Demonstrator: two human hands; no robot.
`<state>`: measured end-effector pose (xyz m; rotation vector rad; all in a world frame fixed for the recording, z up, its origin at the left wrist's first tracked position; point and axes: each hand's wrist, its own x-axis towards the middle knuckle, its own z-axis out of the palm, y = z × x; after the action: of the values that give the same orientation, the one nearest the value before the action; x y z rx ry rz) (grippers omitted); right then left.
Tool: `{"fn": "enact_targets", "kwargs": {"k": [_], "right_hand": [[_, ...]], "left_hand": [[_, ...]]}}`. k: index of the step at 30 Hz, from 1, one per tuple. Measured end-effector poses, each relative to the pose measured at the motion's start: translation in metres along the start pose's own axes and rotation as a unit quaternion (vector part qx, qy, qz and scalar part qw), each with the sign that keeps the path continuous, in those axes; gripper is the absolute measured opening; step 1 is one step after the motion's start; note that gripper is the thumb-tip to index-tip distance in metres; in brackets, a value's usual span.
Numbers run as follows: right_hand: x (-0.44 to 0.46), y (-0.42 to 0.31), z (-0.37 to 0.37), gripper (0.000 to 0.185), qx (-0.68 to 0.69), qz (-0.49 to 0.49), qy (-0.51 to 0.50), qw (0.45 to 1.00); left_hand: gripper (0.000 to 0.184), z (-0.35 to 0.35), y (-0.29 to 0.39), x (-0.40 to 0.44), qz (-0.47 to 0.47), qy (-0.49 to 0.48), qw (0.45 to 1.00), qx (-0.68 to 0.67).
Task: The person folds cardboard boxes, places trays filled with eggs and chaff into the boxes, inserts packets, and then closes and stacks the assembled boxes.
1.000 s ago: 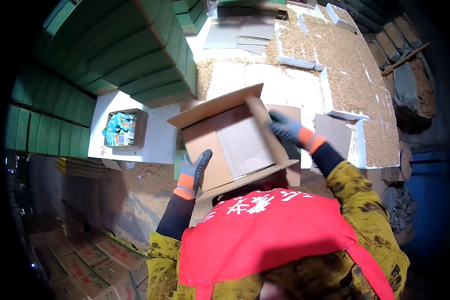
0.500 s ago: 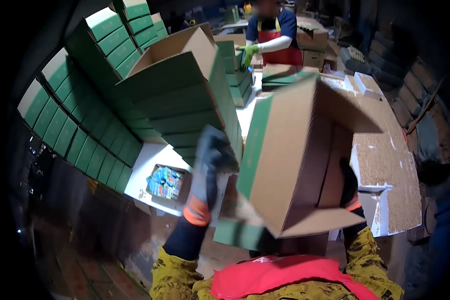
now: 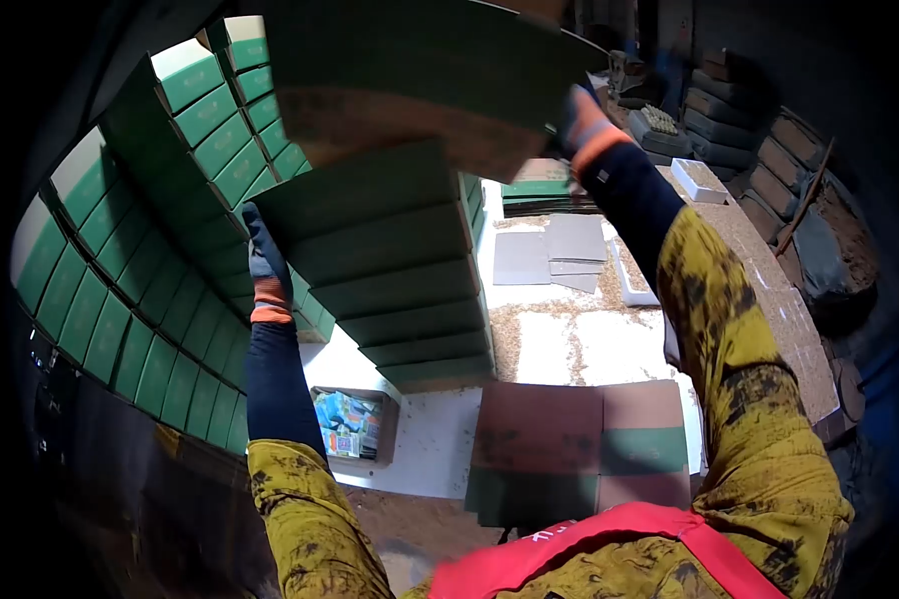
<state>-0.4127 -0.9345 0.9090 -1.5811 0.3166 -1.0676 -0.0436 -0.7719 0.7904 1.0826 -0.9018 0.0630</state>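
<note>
A green-and-brown cardboard box (image 3: 420, 85) is raised at the top of the view, above a tall stack of flat-sided green boxes (image 3: 390, 270). My right hand (image 3: 581, 125), in a dark glove with an orange cuff, grips the raised box at its right edge; its fingertips are partly hidden. My left hand (image 3: 267, 250), gloved alike, is upright with fingers stretched out along the left side of the stack, just below the raised box. Whether it presses on the stack I cannot tell.
Rows of green boxes (image 3: 195, 120) rise at the left. A carton of blue packets (image 3: 350, 424) sits on the white table (image 3: 430, 429). Flattened cardboard (image 3: 539, 429) lies near my body, grey sheets (image 3: 549, 255) farther back. White trays (image 3: 697, 182) and dark sacks (image 3: 714, 130) are at the right.
A box has gone from in front of me up to the stack's top. My right hand has moved up and forward, my left hand left and up. The co-worker is now hidden from view.
</note>
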Motion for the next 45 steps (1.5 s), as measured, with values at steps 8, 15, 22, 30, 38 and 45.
{"fn": "enact_targets", "kwargs": {"k": [8,15,22,30,38,45], "right_hand": [[0.061,0.032,0.036,0.082,-0.081,0.033,-0.025,0.996],[0.081,0.054,0.038,0.057,-0.163,0.037,-0.080,0.983],[0.090,0.035,0.048,0.060,-0.471,-0.008,0.067,0.880],[0.124,0.100,0.026,0.041,-0.372,-0.188,-0.022,0.909],[-0.027,0.059,-0.008,0.068,-0.150,-0.216,0.011,0.965],[-0.231,-0.086,-0.092,0.056,-0.208,-0.416,-0.109,0.878]], "left_hand": [[0.051,0.000,-0.030,-0.009,0.059,-0.021,0.997,0.047],[0.051,0.014,-0.027,-0.021,0.029,0.029,0.998,0.053],[0.046,0.005,-0.024,-0.027,0.015,0.033,0.999,-0.012],[0.036,0.004,-0.019,-0.012,0.128,0.028,0.949,0.287],[0.053,-0.012,0.037,-0.046,0.138,0.033,0.987,0.079],[0.048,0.044,0.255,-0.192,0.479,-0.282,0.736,0.386]]}}
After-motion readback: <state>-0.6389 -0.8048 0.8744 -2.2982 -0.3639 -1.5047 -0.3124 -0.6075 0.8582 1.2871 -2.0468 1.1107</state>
